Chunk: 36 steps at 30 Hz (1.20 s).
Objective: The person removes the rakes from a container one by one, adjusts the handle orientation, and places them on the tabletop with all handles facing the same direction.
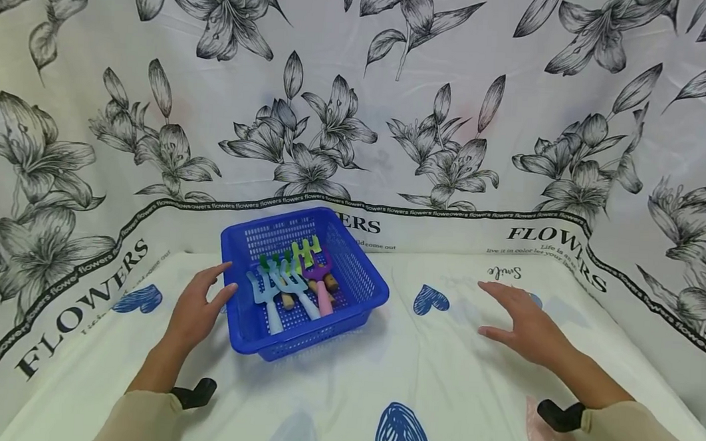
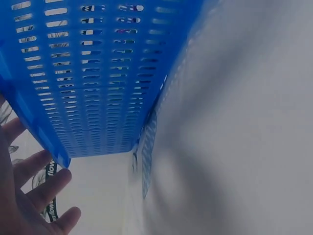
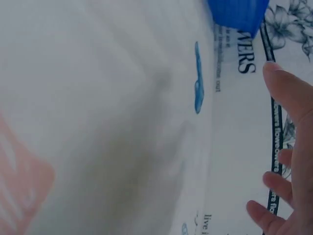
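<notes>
A blue plastic basket (image 1: 323, 333) with slotted walls stands left of the middle. In it lie several small hand forks: light blue ones (image 1: 274, 317) in front, a yellow-green fork (image 1: 305, 252) and green prongs behind, plus a purple head and a pink handle (image 1: 323, 300). Brown handle ends (image 1: 287, 302) show among them. My left hand (image 1: 195, 309) is at the basket's left rim, thumb and fingers spread; in the left wrist view its fingers are right beside the rim. Over the cloth to the right, my right hand (image 1: 530, 326) holds nothing, its fingers loosely extended.
A white cloth with blue heart prints (image 1: 431, 300) covers the table. Behind and at both sides hangs a white curtain (image 1: 382, 115) with black flower drawings and lettering. Dark wrist mounts (image 1: 195, 393) stick out from both beige sleeves.
</notes>
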Motion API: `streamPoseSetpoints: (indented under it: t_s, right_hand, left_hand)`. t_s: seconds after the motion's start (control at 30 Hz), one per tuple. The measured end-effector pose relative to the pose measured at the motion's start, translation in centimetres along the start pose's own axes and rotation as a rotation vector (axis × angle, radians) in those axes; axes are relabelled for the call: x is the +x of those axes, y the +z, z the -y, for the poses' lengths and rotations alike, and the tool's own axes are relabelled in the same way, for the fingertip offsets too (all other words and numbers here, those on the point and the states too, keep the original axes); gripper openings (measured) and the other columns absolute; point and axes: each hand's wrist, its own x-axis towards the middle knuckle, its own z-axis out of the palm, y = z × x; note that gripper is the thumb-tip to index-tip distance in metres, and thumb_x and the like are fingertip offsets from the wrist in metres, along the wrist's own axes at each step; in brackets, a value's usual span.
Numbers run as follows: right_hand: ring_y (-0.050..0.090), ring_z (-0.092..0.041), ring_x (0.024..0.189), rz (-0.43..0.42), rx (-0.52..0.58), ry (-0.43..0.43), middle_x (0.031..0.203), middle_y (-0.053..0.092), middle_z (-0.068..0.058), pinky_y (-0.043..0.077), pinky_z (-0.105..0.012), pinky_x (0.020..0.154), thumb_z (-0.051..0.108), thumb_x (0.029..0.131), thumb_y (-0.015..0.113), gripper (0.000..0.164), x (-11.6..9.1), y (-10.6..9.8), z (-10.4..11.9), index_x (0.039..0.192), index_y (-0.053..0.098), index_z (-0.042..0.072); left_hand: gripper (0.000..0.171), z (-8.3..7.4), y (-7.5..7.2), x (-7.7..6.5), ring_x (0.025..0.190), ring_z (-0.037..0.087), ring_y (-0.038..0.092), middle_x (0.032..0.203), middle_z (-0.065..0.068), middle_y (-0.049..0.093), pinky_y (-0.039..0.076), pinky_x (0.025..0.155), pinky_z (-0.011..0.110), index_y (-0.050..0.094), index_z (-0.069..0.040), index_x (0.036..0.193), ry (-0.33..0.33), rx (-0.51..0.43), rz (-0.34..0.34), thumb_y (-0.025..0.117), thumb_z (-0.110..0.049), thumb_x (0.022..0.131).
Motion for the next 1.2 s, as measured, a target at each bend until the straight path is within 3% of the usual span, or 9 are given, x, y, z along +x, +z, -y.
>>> streamPoseSetpoints:
  t_s: [0.13, 0.27, 0.4, 0.6, 1.0, 1.2]
  right_hand:
    - [0.036, -0.043, 0.132, 0.063, 0.153, 0.087, 0.150, 0.038, -0.016, 0.036, -0.063, 0.099, 0.047, 0.083, 0.074, 0.085, 0.7, 0.5, 1.4, 0.152, 0.033, 0.019]
    - [0.048, -0.043, 0.122, 0.048, 0.214, 0.116, 0.149, 0.039, -0.016, 0.048, -0.058, 0.090, 0.041, 0.083, 0.076, 0.083, 1.3, 1.2, 2.7, 0.152, 0.034, 0.019]
    - [0.052, -0.043, 0.117, 0.026, 0.244, 0.133, 0.146, 0.043, -0.016, 0.050, -0.057, 0.086, 0.035, 0.083, 0.078, 0.082, 2.1, 1.8, 4.0, 0.151, 0.035, 0.021]
    - [0.050, -0.037, 0.122, -0.003, 0.284, 0.112, 0.143, 0.047, -0.015, 0.049, -0.054, 0.090, 0.040, 0.085, 0.075, 0.078, 3.6, 2.8, 5.6, 0.150, 0.037, 0.020]
    - [0.053, -0.036, 0.122, -0.058, 0.504, 0.094, 0.140, 0.052, -0.014, 0.045, -0.057, 0.095, 0.028, 0.088, 0.073, 0.068, 5.7, 4.7, 10.3, 0.147, 0.041, 0.018]
    - [0.050, -0.032, 0.125, -0.104, 0.483, 0.038, 0.139, 0.053, -0.012, 0.044, -0.055, 0.097, 0.029, 0.089, 0.072, 0.065, 6.9, 5.4, 12.0, 0.145, 0.043, 0.016]
  left_hand:
    - [0.054, -0.1, 0.7, 0.0, 0.135, 0.048, 0.031, 0.149, 0.023, 0.035, 0.026, 0.101, 0.071, 0.044, -0.010, 0.145, -0.016, -0.070, -0.023, 0.052, -0.040, 0.100]
    - [0.053, -0.1, 1.3, 0.1, 0.137, 0.046, 0.028, 0.150, 0.023, 0.033, 0.023, 0.103, 0.071, 0.046, -0.010, 0.143, -0.039, -0.152, -0.019, 0.054, -0.038, 0.099]
    - [0.054, 0.0, 1.6, 0.1, 0.138, 0.046, 0.027, 0.153, 0.020, 0.030, 0.023, 0.103, 0.071, 0.043, -0.011, 0.145, -0.077, -0.226, -0.004, 0.054, -0.037, 0.099]
    - [0.054, 0.0, 1.9, 0.1, 0.139, 0.046, 0.026, 0.155, 0.018, 0.028, 0.023, 0.103, 0.072, 0.041, -0.012, 0.145, -0.125, -0.268, -0.004, 0.052, -0.037, 0.099]
    - [0.055, 0.4, 2.0, 0.0, 0.142, 0.044, 0.020, 0.157, 0.018, 0.025, 0.021, 0.107, 0.067, 0.037, -0.017, 0.146, -0.161, -0.360, 0.008, 0.048, -0.043, 0.099]
    - [0.057, 0.2, 2.4, -0.1, 0.141, 0.044, 0.023, 0.156, 0.018, 0.026, 0.025, 0.105, 0.067, 0.036, -0.017, 0.147, -0.157, -0.395, 0.011, 0.048, -0.045, 0.100]
